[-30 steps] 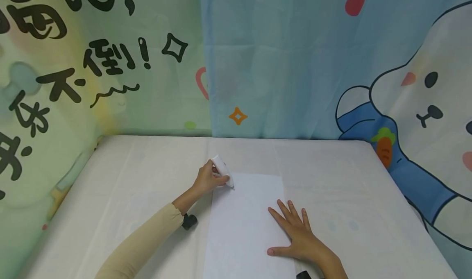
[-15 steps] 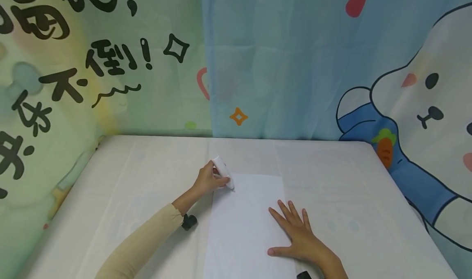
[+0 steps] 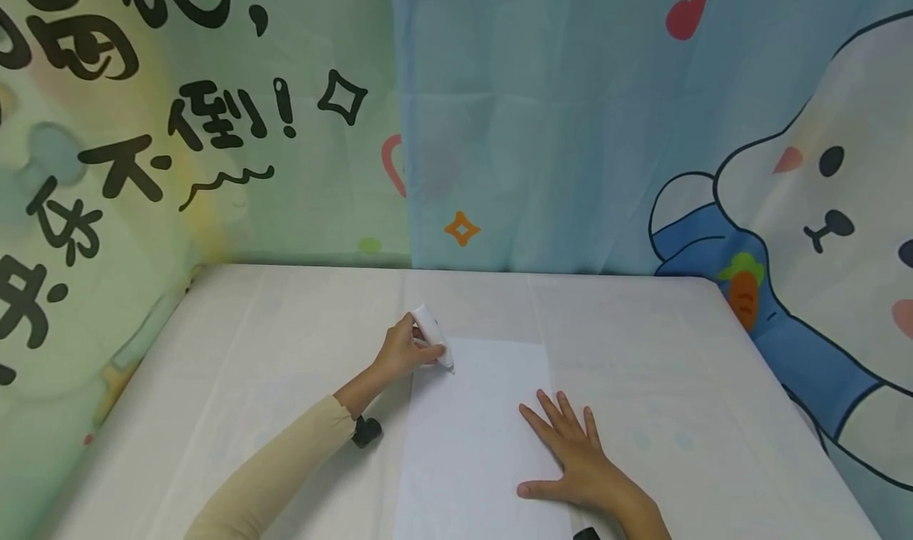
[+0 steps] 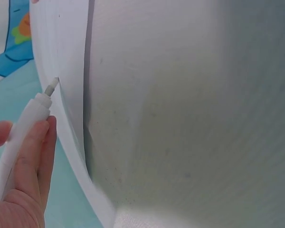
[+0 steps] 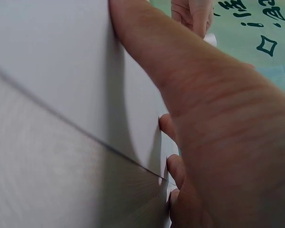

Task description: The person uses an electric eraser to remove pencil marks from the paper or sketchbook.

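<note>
A white sheet of paper point(image 3: 478, 437) lies on the white-covered table. My left hand point(image 3: 403, 351) grips a thick white marker point(image 3: 433, 334) between thumb and fingers at the sheet's far left corner. The marker leans, its narrow grey tip point(image 4: 52, 86) down at the paper in the left wrist view. My right hand point(image 3: 574, 457) rests with spread fingers on the sheet's right edge, thumb and forefinger on the paper. In the right wrist view, the thumb point(image 5: 137, 28) presses the paper, while other fingertips point(image 5: 175, 168) show near its edge.
A white cloth point(image 3: 642, 365) covers the table. Behind it hangs a blue curtain point(image 3: 571, 128) with a cartoon character, and a green one point(image 3: 321, 191) with black lettering stands at the left. Dark wrist cameras point(image 3: 367, 430) sit close to the table.
The head view has tilted slightly, so the scene sits a little lower in it. Both hands and the marker stay in practically the same place on the paper.
</note>
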